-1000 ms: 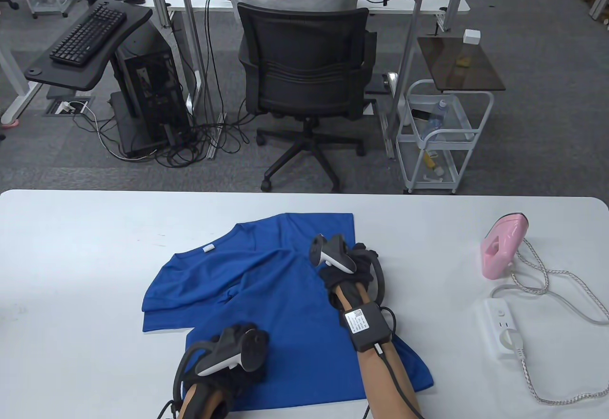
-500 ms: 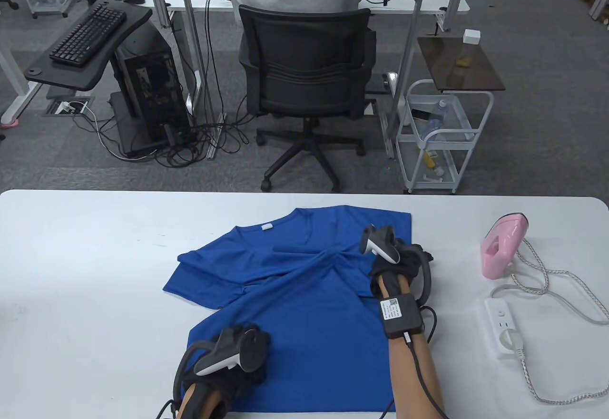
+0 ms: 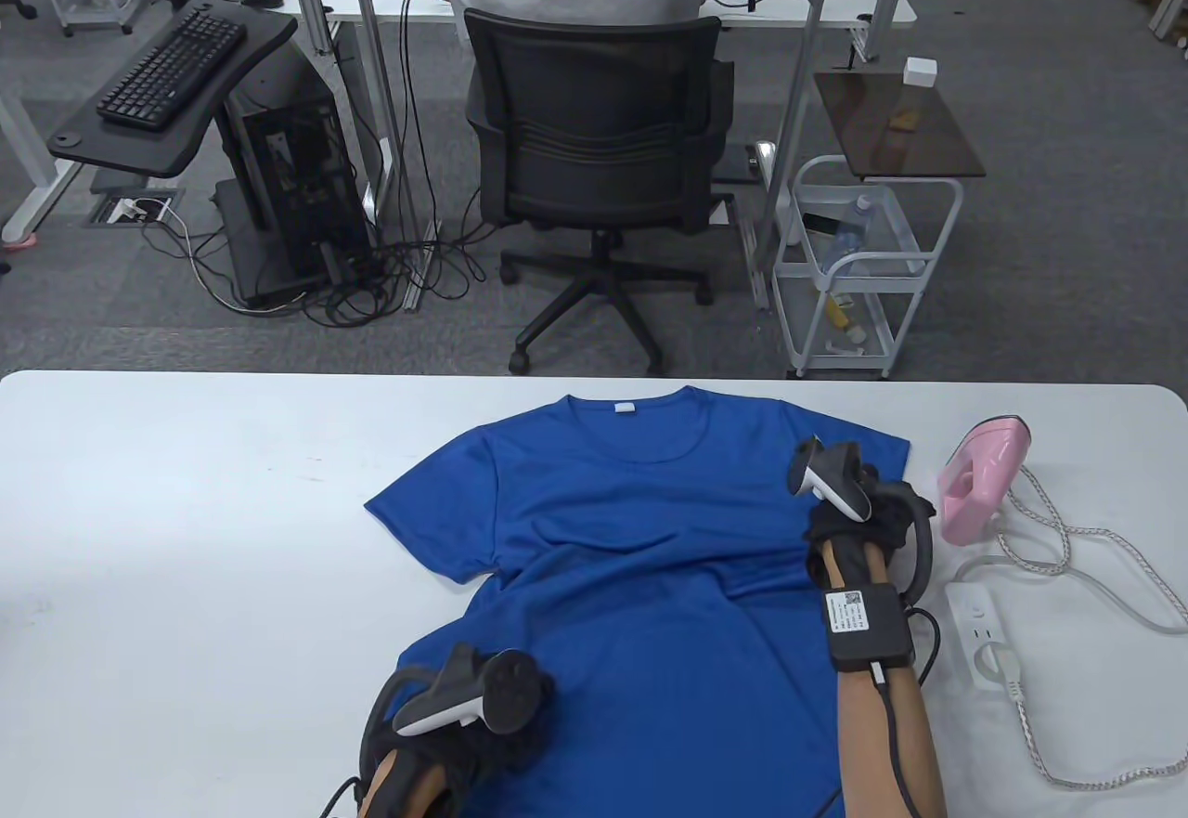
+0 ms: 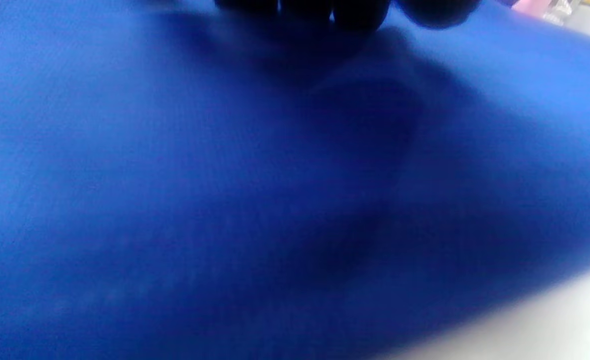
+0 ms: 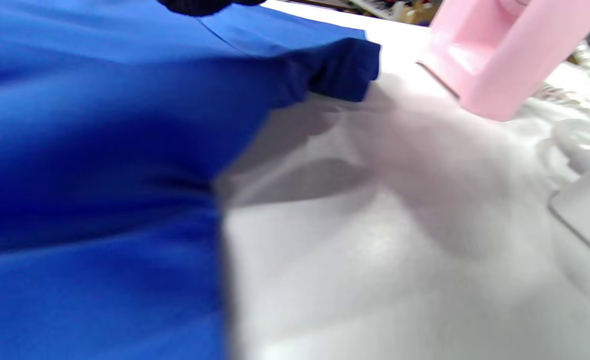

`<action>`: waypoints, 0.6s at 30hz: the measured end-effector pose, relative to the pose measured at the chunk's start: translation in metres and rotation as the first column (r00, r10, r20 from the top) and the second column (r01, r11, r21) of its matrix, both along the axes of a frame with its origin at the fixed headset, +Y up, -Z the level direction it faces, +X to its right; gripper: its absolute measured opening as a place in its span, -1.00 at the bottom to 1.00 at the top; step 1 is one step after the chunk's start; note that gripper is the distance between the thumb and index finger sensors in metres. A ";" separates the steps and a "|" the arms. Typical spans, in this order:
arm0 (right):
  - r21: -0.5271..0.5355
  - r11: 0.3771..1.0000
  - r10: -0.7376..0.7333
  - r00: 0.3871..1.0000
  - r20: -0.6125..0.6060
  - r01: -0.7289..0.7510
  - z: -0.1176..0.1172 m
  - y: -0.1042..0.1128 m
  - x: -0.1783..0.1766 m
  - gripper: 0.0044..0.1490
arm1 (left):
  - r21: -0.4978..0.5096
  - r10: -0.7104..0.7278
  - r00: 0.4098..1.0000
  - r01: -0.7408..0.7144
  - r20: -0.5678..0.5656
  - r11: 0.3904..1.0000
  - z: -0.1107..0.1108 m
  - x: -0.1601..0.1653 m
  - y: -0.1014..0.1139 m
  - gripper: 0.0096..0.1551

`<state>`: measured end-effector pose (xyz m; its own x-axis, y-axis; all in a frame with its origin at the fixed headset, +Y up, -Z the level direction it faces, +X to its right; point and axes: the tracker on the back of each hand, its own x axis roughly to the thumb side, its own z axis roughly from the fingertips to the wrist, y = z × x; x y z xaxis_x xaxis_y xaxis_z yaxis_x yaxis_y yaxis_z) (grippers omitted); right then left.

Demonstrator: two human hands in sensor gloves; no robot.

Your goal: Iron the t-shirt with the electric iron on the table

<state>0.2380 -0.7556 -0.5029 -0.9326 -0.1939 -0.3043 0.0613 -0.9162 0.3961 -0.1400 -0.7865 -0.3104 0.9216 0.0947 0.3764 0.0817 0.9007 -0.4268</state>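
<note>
A blue t-shirt (image 3: 650, 577) lies spread on the white table (image 3: 186, 530), collar at the far side. My left hand (image 3: 473, 716) holds the shirt near its lower left hem; in the left wrist view its fingertips (image 4: 355, 10) curl onto the fabric (image 4: 224, 200). My right hand (image 3: 858, 507) grips the shirt's right sleeve, whose edge (image 5: 345, 70) hangs slightly off the table in the right wrist view. The pink iron (image 3: 979, 479) stands on its heel just right of my right hand; it also shows in the right wrist view (image 5: 500, 55).
A white power strip (image 3: 979, 637) lies right of my right forearm, with the iron's braided cord (image 3: 1077, 567) looping toward the table's right edge. Beyond the far table edge stand an office chair (image 3: 594, 140) and a white cart (image 3: 863, 261).
My right hand has pulled the sleeve to the right, and the bunched, folded shirt has opened out flat with the collar centred. My left hand stayed at the hem, shifting slightly right.
</note>
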 end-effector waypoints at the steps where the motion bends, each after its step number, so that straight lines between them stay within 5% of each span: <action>1: -0.017 1.000 0.001 0.999 -0.034 -0.001 0.004 0.001 -0.004 -0.21 | 0.012 -0.010 1.000 0.010 -0.002 1.000 0.000 0.001 -0.002 -0.22; 5: -0.128 0.992 -0.012 0.995 -0.101 -0.001 0.010 -0.009 -0.011 -0.22 | 0.000 -0.125 0.992 0.125 0.014 0.992 0.002 0.003 -0.009 -0.16; 7: -0.178 0.984 -0.021 0.999 -0.033 0.014 0.008 -0.015 -0.004 -0.23 | 0.033 -0.118 0.993 0.118 0.010 0.992 0.002 0.004 -0.007 -0.19; 13: -0.148 0.989 0.015 0.997 0.071 -0.005 0.003 -0.026 0.018 -0.22 | 0.027 -0.056 0.998 0.055 0.033 0.998 0.003 0.011 0.001 -0.31; 18: -0.088 0.995 -0.037 0.999 -0.008 0.036 0.014 -0.015 0.013 -0.18 | 0.050 -0.022 0.999 0.020 0.042 0.999 0.001 0.014 0.006 -0.35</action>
<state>0.2514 -0.7705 -0.4891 -0.9423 -0.1848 -0.2790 0.0321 -0.8797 0.4744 -0.1260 -0.7810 -0.3094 0.9063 0.0562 0.4188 0.1175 0.9185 -0.3775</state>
